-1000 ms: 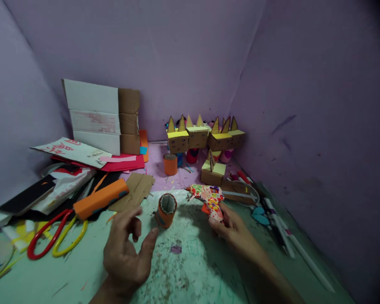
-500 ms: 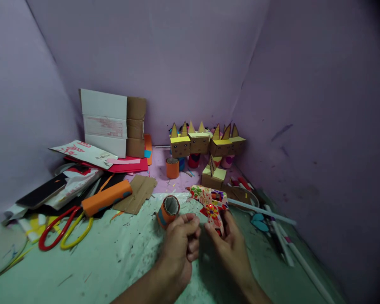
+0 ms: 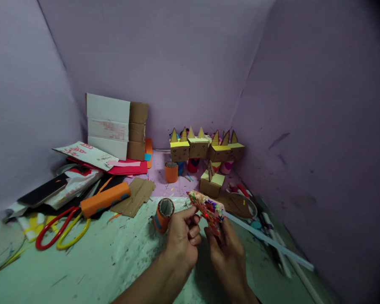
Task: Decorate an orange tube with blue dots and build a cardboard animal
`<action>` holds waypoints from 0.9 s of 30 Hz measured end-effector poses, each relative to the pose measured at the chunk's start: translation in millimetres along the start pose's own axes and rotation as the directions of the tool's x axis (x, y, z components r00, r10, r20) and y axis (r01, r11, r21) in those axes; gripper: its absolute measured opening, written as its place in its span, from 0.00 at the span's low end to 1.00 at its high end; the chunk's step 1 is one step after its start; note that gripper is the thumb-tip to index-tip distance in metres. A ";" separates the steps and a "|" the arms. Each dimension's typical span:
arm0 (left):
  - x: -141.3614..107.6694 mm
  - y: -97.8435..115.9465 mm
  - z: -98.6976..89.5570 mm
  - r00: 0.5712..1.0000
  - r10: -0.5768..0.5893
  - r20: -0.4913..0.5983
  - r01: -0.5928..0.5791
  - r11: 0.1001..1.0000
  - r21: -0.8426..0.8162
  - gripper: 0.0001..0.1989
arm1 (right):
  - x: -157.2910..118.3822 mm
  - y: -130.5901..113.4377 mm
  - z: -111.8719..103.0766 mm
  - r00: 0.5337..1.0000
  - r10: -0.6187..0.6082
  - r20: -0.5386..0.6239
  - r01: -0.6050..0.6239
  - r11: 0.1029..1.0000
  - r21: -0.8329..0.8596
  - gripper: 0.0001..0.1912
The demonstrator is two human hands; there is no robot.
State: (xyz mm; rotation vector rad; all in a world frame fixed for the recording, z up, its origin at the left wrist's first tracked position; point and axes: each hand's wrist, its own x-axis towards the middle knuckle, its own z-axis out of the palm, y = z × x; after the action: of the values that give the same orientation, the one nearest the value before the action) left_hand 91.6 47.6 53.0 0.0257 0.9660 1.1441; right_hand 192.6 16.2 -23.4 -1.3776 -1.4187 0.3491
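My right hand (image 3: 226, 249) is wrapped round the grip of a flower-patterned hot glue gun (image 3: 205, 204). A small red light glows on its side, and a long pale glue stick (image 3: 269, 239) runs out of its back to the right. My left hand (image 3: 183, 236) is closed with curled fingers, thumb and forefinger close under the nozzle end; anything held in it is too small or hidden to make out. Just left of that hand, an orange cardboard tube (image 3: 160, 221) with a blue patch stands upright on the table.
Red and yellow-handled scissors (image 3: 68, 240) and a long orange tube (image 3: 106, 199) lie left beside cardboard and paper scraps (image 3: 136, 196). Several eared cardboard box heads (image 3: 198, 148) stand at the back, with a short orange tube (image 3: 171, 172) before them. Markers (image 3: 277, 247) lie right.
My right hand has tilted the glue gun, its nozzle now pointing up-left and the glue stick sloping lower. My left hand's fingertips have risen to the nozzle end. The view has shifted slightly.
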 end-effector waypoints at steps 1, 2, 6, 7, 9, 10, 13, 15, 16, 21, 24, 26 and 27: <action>-0.1 -0.1 0.0 1.000 0.009 -0.017 -0.009 1.000 0.009 0.09 | 0.0 0.3 0.1 1.000 -0.014 -0.002 0.014 1.000 -0.015 0.11; -0.2 -0.3 0.0 0.999 0.020 -0.032 -0.019 1.000 0.019 0.09 | 0.0 0.7 0.4 0.999 -0.035 -0.009 0.035 0.999 -0.023 0.10; 0.0 -0.3 0.7 0.998 0.046 -0.049 -0.045 0.998 0.036 0.09 | -0.9 0.8 1.1 0.996 -0.088 -0.024 0.087 0.996 -0.027 0.09; 0.6 -0.2 0.9 0.998 0.048 -0.041 -0.046 0.998 0.037 0.09 | -1.0 0.0 0.7 0.998 -0.065 -0.005 0.065 0.998 -0.006 0.10; 2.4 -0.7 0.8 0.998 0.050 -0.027 -0.049 0.998 0.037 0.08 | 0.2 -2.5 -0.7 0.999 0.027 0.035 -0.029 0.998 0.064 0.11; 3.3 -1.6 0.1 0.999 0.050 -0.016 -0.049 0.998 0.045 0.08 | 1.7 -3.9 -1.8 0.994 0.090 0.059 -0.097 0.989 0.114 0.13; 2.8 -7.3 -7.4 0.998 0.049 0.038 -0.054 0.989 0.141 0.08 | 9.8 -7.1 -5.4 0.949 0.290 0.125 -0.314 0.909 0.275 0.16; -3.5 -11.8 -18.4 0.992 0.059 0.110 -0.088 0.956 0.278 0.08 | 16.5 -8.1 -7.6 0.908 0.365 0.205 -0.417 0.830 0.371 0.17; -8.7 -13.1 -25.9 0.986 0.064 0.154 -0.115 0.929 0.352 0.09 | 19.3 -8.5 -8.3 0.886 0.383 0.261 -0.462 0.786 0.411 0.16; -41.3 9.0 -79.7 0.956 0.203 0.211 -0.289 0.766 0.575 0.12 | 24.2 -13.6 -7.5 0.763 0.466 0.447 -0.645 0.592 0.483 0.19; -49.2 46.0 -117.6 0.915 0.384 0.120 -0.368 0.677 0.638 0.14 | 22.8 -14.2 -4.0 0.765 0.491 0.417 -0.645 0.580 0.498 0.18; -46.5 71.4 -140.0 0.828 0.556 0.071 -0.426 0.544 0.723 0.17 | 22.4 -11.3 -1.3 0.779 0.496 0.384 -0.627 0.606 0.490 0.16; -43.3 81.8 -149.5 0.779 0.624 0.055 -0.429 0.467 0.773 0.18 | 22.8 -9.1 0.1 0.789 0.496 0.363 -0.615 0.630 0.475 0.15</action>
State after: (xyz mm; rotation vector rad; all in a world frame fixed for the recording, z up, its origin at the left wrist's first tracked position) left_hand -71.1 -14.1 27.3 0.9773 1.6925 1.2351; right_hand 193.3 33.0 -5.6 -1.2520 -0.8639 1.2617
